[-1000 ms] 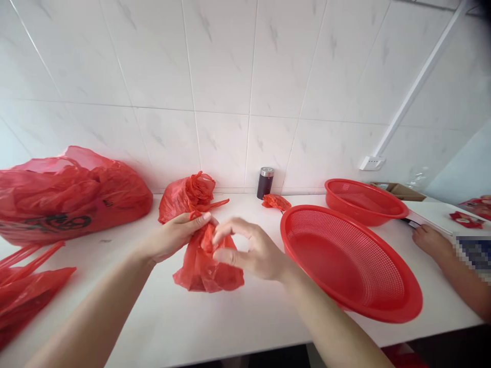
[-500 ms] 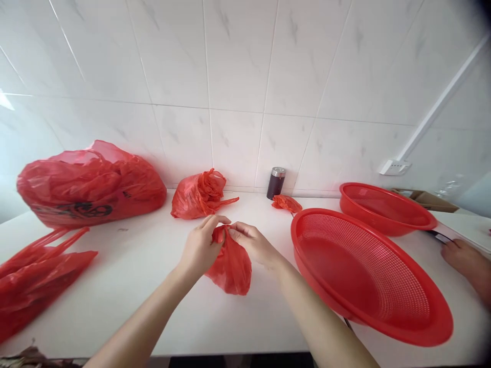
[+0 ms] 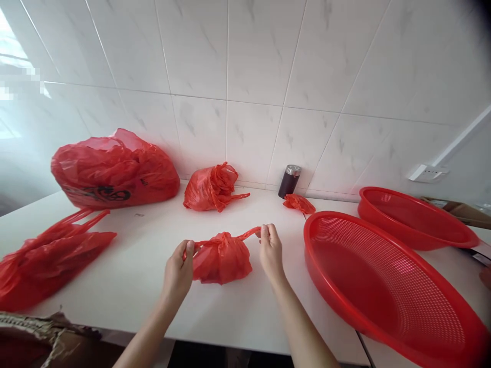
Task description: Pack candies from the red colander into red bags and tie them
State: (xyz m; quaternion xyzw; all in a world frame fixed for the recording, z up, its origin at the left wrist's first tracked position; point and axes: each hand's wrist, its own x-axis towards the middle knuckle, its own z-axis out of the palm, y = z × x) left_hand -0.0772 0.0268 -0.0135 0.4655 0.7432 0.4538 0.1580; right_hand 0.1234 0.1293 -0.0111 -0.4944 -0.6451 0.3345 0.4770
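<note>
A small red plastic bag [image 3: 221, 260] sits on the white table in front of me, its neck gathered and its two handles drawn out sideways. My left hand [image 3: 179, 271] is closed round the left handle. The right handle is pinched in my right hand [image 3: 270, 250], up and to the right of the bag. Both handles look stretched between my hands, meeting at the bunched top. What the bag contains is hidden by the plastic.
Red bags lie around: a large one [image 3: 118, 174], a tied one [image 3: 209, 189], a flat one [image 3: 57, 255] and a crumpled one [image 3: 299, 203] by a dark flask [image 3: 289, 181]. Two red baskets [image 3: 356, 276] stand right. A cardboard box [image 3: 69, 347] is lower left; another person's hand [image 3: 486, 276] shows far right.
My hands have moved apart from the bag's neck, each pulling a handle outward. The bag sits lower and wider. The view has shifted, so the surroundings appear further right.
</note>
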